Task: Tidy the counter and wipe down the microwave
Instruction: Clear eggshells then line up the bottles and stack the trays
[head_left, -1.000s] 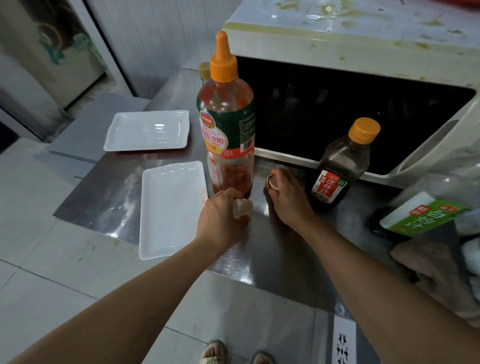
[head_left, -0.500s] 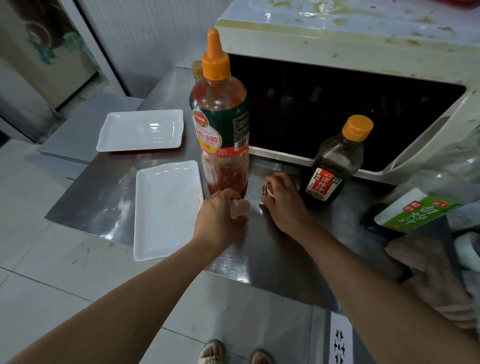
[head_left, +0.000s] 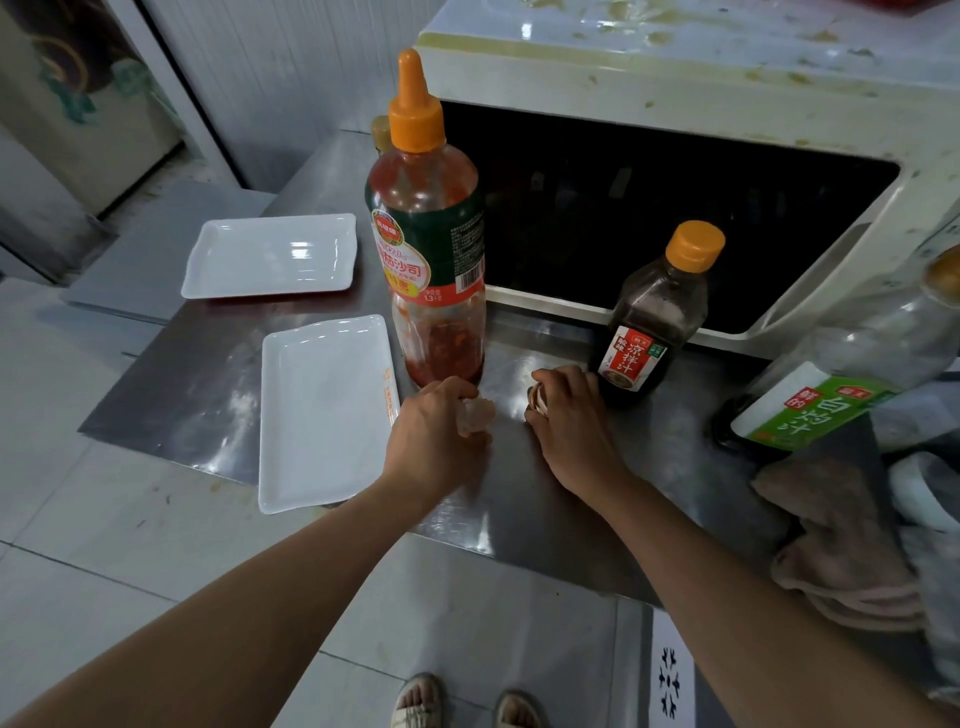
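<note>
My left hand (head_left: 434, 434) pinches a pale scrap (head_left: 475, 415), my right hand (head_left: 566, 415) curls round small rubbish (head_left: 537, 400), gathering litter beside the ketchup bottle (head_left: 428, 249) so the counter (head_left: 545, 499) can be wiped.

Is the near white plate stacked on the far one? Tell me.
No, the near white plate lies apart on the counter, with bare steel between it and the far white plate.

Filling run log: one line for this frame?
left hand: grips pale scrap | right hand: grips small item | counter: bottles, plates out | microwave: stained
</note>
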